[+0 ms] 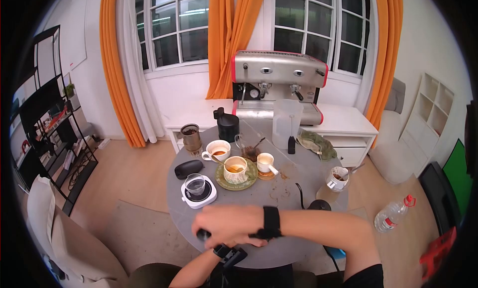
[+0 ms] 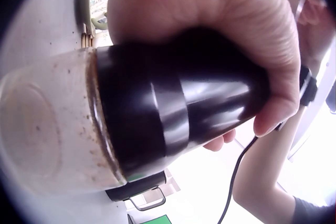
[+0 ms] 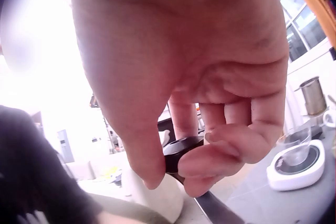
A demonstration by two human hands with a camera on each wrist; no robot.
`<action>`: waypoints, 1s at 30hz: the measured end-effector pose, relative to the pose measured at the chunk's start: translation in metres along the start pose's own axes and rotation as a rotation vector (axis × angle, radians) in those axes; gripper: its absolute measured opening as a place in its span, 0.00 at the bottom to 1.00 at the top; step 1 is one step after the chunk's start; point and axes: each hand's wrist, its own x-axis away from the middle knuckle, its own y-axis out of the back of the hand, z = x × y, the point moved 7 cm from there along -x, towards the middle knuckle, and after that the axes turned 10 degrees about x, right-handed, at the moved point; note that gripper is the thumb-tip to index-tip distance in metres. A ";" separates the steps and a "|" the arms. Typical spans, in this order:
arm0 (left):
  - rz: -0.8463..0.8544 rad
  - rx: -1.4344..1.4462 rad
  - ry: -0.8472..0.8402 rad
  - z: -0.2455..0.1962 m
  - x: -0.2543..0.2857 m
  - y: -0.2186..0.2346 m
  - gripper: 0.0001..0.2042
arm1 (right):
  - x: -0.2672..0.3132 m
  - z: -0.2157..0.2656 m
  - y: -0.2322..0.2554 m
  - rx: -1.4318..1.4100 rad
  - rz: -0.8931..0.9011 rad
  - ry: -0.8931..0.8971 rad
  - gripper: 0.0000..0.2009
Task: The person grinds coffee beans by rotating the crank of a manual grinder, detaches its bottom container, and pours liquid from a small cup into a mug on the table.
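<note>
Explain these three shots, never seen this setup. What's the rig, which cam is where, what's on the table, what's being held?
There is no robot here: a person works with bare hands and wears three cameras. The wide picture comes from the head, looking down at a round grey table. The other two come from the wrists, each close on its own hand.

On the table stand several cups, among them one on a green saucer, a small white scale with a glass on it, a black case and a clear jug. Behind, on a white cabinet, sits a silver espresso machine.

The left hand grips a black hand grinder with a clear, coffee-dusted jar at its end. The right hand pinches the black knob of its crank handle.
</note>
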 end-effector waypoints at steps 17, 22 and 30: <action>0.162 0.254 -0.065 -0.013 -0.017 -0.011 0.18 | 0.209 -0.118 0.021 -0.366 0.038 -0.621 0.13; 0.114 0.159 -0.070 -0.023 -0.018 -0.010 0.17 | 0.126 -0.162 0.045 -0.202 -0.001 -0.512 0.16; 0.145 0.185 -0.031 -0.019 -0.015 -0.012 0.18 | -0.025 -0.078 0.016 0.139 -0.071 -0.056 0.22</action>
